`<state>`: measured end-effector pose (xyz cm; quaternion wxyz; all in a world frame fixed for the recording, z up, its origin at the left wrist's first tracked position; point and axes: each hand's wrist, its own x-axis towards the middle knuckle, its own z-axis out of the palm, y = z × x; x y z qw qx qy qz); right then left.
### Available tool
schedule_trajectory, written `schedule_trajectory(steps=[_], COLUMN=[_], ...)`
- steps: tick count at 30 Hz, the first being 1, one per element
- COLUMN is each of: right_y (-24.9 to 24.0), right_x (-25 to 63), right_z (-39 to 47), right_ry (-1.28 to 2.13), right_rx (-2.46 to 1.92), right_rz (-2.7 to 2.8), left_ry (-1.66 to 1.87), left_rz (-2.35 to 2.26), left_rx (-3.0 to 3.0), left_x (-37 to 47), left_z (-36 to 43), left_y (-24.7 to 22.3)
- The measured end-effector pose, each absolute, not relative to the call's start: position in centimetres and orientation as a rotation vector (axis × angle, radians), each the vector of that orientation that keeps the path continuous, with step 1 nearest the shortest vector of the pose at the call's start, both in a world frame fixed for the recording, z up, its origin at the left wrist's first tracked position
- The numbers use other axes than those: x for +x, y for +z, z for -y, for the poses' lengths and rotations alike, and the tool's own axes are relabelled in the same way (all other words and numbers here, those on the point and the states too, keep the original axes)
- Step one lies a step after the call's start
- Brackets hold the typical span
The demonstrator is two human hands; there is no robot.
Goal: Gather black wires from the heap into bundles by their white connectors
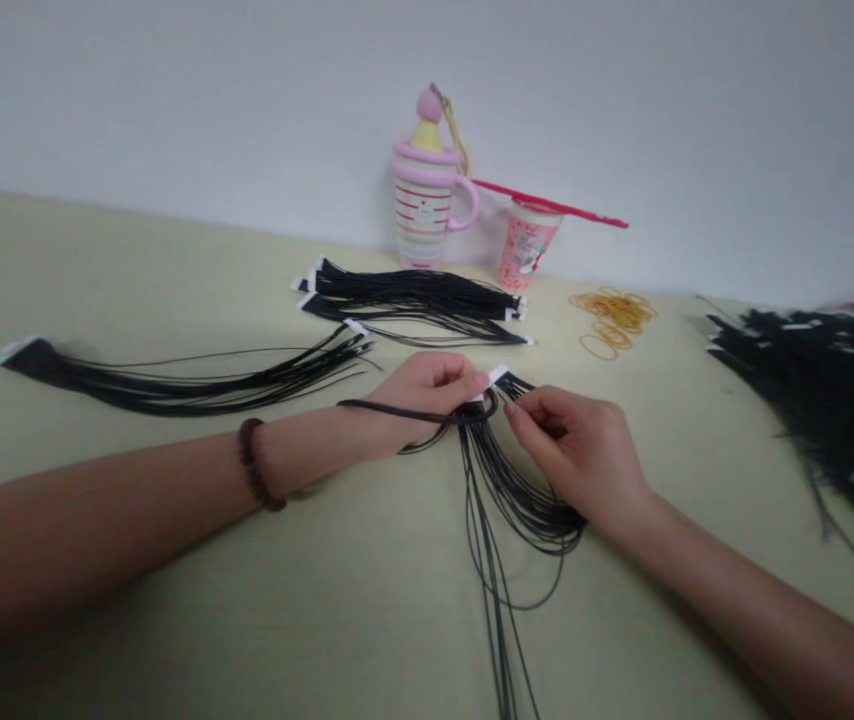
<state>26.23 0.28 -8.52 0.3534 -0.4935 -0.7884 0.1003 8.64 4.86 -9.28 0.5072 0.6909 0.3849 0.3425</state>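
Observation:
My left hand (434, 395), a beaded bracelet on its wrist, pinches a bundle of thin black cords (506, 470) near a white end strip. Some cords loop over the back of this hand, and others hang down toward the near edge of the view. Just right of it, my right hand (577, 445) has its thumb and forefinger closed at a cord beside a white tab (498, 375). The cords curve below both hands and pass partly behind my right hand. Exactly how many cords each hand grips is hidden.
One black bundle (194, 390) lies at left, more bundles (412, 295) lie behind my hands. A striped cup (423, 215) and a pink cup (528, 245) with a red stick stand by the wall. Yellow rubber bands (618, 315) and a large black pile (832, 390) are at right.

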Motion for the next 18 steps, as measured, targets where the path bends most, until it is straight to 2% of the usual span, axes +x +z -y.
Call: schedule_trajectory(steps=[11, 18], right_y=[-8.65, -8.53], right_x=[26.19, 26.17], right_z=[-0.5, -0.25], right_ry=[0.275, 0.149], right_rx=[-1.298, -1.263], right_rz=[1.992, 2.014], left_ry=[0.802, 0.838], left_rz=[-0.937, -0.928], left_rx=[1.66, 1.635], left_x=[8.64, 8.75], left_z=[-4.8, -4.68], left_y=[-9.11, -8.96])
